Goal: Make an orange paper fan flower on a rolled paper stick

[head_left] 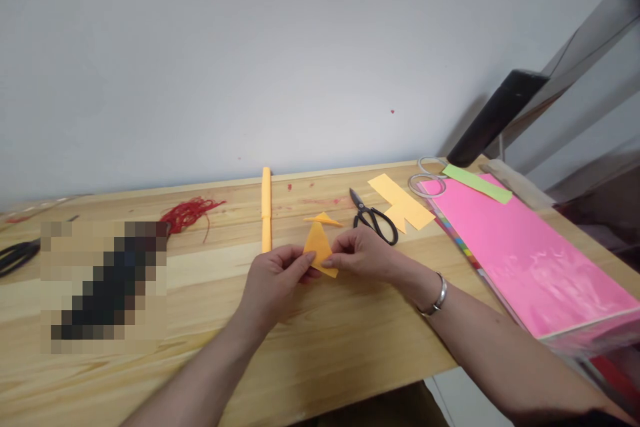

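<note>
On the right side of the table (350, 373), a shiny plastic sleeve (593, 341) holds pink paper (520, 240), a green strip (477, 184) lying across its back end. Midway between the table's back and front edges, the left hand (275, 280) and right hand (367, 253) both pinch a pointed orange paper (317, 243) between thumb and fingers. Wood shows between the forearms up to the front edge; behind lie a small orange scrap (325, 219), an orange pen (267, 210) reaching the back edge, and black scissors (371, 217) just beyond the right hand. The fingers behind the paper are partly hidden. Toward the left, coarse squares mask a dark object (110, 280) beside red thread (190, 215); second scissors (25, 253) are cut off.
</note>
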A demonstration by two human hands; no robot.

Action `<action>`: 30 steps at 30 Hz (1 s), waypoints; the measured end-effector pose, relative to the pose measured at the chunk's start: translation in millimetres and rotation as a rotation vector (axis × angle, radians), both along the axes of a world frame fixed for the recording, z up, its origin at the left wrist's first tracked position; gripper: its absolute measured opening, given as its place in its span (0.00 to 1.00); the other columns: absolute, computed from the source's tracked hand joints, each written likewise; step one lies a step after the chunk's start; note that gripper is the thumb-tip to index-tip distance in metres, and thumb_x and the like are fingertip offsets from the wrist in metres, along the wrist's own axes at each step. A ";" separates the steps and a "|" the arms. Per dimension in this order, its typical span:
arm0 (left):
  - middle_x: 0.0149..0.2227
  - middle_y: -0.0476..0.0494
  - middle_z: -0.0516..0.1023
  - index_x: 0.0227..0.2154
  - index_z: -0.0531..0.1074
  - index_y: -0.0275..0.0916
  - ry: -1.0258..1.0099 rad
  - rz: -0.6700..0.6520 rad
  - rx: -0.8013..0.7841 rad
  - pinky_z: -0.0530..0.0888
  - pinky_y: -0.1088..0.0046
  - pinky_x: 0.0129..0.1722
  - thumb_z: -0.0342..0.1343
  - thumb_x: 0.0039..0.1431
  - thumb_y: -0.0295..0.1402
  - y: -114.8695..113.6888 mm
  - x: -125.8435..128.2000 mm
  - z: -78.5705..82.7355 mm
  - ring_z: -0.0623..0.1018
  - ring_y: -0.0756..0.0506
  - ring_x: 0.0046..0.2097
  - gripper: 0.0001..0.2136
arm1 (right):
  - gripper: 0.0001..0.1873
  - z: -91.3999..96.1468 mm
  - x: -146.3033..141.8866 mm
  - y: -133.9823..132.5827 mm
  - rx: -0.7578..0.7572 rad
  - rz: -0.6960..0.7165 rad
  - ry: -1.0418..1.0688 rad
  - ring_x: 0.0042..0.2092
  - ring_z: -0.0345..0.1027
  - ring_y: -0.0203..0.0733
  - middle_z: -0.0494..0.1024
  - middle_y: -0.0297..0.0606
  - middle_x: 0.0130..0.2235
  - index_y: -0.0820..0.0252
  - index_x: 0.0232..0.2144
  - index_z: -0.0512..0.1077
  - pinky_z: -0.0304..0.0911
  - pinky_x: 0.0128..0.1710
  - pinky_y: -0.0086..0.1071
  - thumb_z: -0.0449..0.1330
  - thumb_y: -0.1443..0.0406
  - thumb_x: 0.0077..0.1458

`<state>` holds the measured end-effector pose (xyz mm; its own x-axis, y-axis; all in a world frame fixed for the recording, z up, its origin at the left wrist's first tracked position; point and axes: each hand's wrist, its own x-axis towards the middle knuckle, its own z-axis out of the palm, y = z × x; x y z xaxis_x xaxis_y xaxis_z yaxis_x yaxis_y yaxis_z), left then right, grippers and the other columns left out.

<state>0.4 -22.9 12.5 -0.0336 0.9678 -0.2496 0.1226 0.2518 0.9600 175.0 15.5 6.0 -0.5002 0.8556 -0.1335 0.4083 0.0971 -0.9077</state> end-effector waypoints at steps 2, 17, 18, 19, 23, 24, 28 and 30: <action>0.21 0.45 0.78 0.24 0.77 0.36 -0.036 0.073 -0.010 0.71 0.78 0.26 0.62 0.44 0.37 2.0 -2.6 -0.3 0.75 0.50 0.24 0.08 | 0.14 3.6 3.3 1.4 0.003 0.038 -0.075 0.21 0.53 0.29 0.63 0.28 0.18 0.63 0.17 0.68 0.48 0.19 0.24 0.62 0.59 0.44; 0.22 0.46 0.78 0.26 0.73 0.34 -0.385 0.252 -0.016 0.72 0.77 0.25 0.62 0.44 0.34 8.8 -11.0 -3.8 0.78 0.49 0.27 0.08 | 0.10 10.4 29.7 9.5 0.435 -0.256 -0.966 0.32 0.69 0.45 0.73 0.48 0.34 0.67 0.37 0.65 0.53 0.26 0.31 0.50 0.75 0.52; 0.22 0.46 0.78 0.26 0.73 0.34 -0.391 0.248 -0.016 0.72 0.77 0.25 0.62 0.44 0.34 9.2 -11.7 -3.4 0.78 0.49 0.28 0.08 | 0.10 9.8 29.7 10.3 0.434 -0.276 -0.947 0.32 0.69 0.45 0.73 0.48 0.34 0.67 0.37 0.65 0.54 0.26 0.31 0.50 0.75 0.51; 0.23 0.46 0.78 0.26 0.73 0.34 -0.400 0.246 -0.017 0.72 0.77 0.25 0.62 0.44 0.34 9.7 -12.4 -2.8 0.78 0.49 0.28 0.08 | 0.09 10.0 30.1 11.7 0.433 -0.311 -0.917 0.33 0.68 0.45 0.73 0.49 0.34 0.68 0.36 0.66 0.54 0.27 0.31 0.51 0.75 0.51; 0.25 0.46 0.78 0.26 0.73 0.34 -0.462 0.241 -0.018 0.71 0.79 0.24 0.62 0.45 0.33 11.6 -15.2 0.1 0.78 0.50 0.28 0.08 | 0.10 20.6 30.8 16.0 0.342 -0.412 -0.464 0.34 0.67 0.42 0.73 0.43 0.34 0.64 0.37 0.68 0.57 0.29 0.30 0.56 0.69 0.49; 0.25 0.46 0.79 0.26 0.74 0.33 -0.478 0.243 -0.017 0.71 0.80 0.24 0.62 0.45 0.33 12.0 -15.9 0.5 0.78 0.50 0.28 0.08 | 0.12 25.6 29.5 15.2 0.275 -0.375 -0.252 0.34 0.66 0.40 0.73 0.40 0.33 0.62 0.39 0.68 0.58 0.29 0.30 0.57 0.67 0.50; 0.25 0.46 0.78 0.26 0.73 0.33 -0.528 0.260 -0.015 0.70 0.81 0.23 0.62 0.45 0.32 13.5 -18.4 0.5 0.78 0.51 0.28 0.08 | 0.21 44.9 20.4 4.2 -0.049 -0.143 0.321 0.32 0.64 0.34 0.71 0.33 0.32 0.59 0.40 0.70 0.60 0.30 0.28 0.65 0.65 0.40; 0.24 0.47 0.78 0.26 0.73 0.33 -0.545 0.270 -0.015 0.69 0.82 0.22 0.63 0.45 0.32 14.2 -19.1 0.3 0.78 0.51 0.27 0.08 | 0.22 47.0 17.2 -1.6 -0.171 -0.041 0.403 0.30 0.62 0.33 0.69 0.32 0.31 0.59 0.39 0.72 0.59 0.28 0.27 0.67 0.62 0.38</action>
